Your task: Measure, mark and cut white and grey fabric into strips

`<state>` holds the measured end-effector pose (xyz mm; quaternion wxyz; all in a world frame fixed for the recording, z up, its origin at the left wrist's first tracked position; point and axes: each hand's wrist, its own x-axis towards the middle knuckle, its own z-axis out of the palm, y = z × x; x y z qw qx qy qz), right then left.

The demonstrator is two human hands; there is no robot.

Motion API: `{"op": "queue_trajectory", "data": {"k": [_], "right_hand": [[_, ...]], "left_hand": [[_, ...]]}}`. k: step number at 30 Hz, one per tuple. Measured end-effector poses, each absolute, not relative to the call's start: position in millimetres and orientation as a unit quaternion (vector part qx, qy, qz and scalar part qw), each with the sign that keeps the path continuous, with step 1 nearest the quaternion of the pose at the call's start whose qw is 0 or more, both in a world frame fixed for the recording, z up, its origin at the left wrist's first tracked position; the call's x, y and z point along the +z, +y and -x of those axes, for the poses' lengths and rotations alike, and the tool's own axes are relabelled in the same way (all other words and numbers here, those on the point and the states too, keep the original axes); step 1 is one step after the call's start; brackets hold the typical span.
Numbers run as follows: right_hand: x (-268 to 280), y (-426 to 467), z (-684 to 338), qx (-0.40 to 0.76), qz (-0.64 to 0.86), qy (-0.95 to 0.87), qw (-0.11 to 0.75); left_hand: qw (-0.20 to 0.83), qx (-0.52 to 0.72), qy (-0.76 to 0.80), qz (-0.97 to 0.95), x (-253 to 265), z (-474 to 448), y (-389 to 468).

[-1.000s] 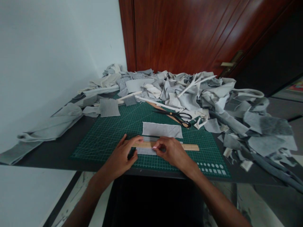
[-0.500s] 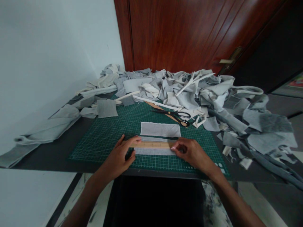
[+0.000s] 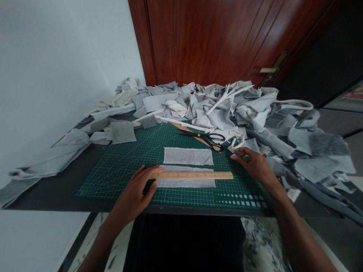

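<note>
A wooden ruler [image 3: 195, 175] lies crosswise over a pale grey fabric strip [image 3: 187, 184] on the green cutting mat [image 3: 113, 173]. My left hand [image 3: 141, 185] grips the ruler's left end, fingers on top and thumb at the near edge. Just beyond the ruler lies a separate pale fabric rectangle [image 3: 188, 156], flat on the mat. To the right, my right hand [image 3: 252, 164] is in the air with thumb and index slightly apart and nothing visible between them. It is close to the black-handled scissors [image 3: 211, 139] and a white fabric scrap [image 3: 236, 143].
Heaped grey and white fabric scraps [image 3: 221, 109] line the back and right of the dark table [image 3: 51, 192]. A grey square piece [image 3: 123, 132] overlaps the mat's far left. Under the scissors is a brown strip [image 3: 177, 126]. A wooden door [image 3: 204, 41] stands behind.
My right hand has left the ruler and moved right and away from me, towards the scissors and scraps. My left hand stays on the ruler. The view has shifted slightly.
</note>
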<state>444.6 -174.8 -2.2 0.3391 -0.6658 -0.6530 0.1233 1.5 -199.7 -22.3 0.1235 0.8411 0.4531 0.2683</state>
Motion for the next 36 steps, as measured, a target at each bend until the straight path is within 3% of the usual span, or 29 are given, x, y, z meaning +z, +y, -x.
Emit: {"op": "queue_trajectory", "data": {"k": [8, 17, 24, 36], "right_hand": [[-17.2, -166.3, -456.8, 0.013, 0.660, -0.696, 0.284], [7.9, -121.5, -433.3, 0.020, 0.515, -0.817, 0.260], [11.0, -77.2, -416.2, 0.035, 0.528, -0.837, 0.139], [11.9, -73.7, -406.6, 0.046, 0.510, -0.850, 0.120]], "left_hand": [[0.080, 0.317, 0.513, -0.794, -28.2, 4.9, -196.0], [0.095, 0.295, 0.497, -0.810, -27.3, 12.8, -185.9], [0.083, 0.202, 0.423, -0.880, -27.9, 19.0, -177.8], [0.075, 0.227, 0.434, -0.869, -18.7, 17.8, -182.5]]}}
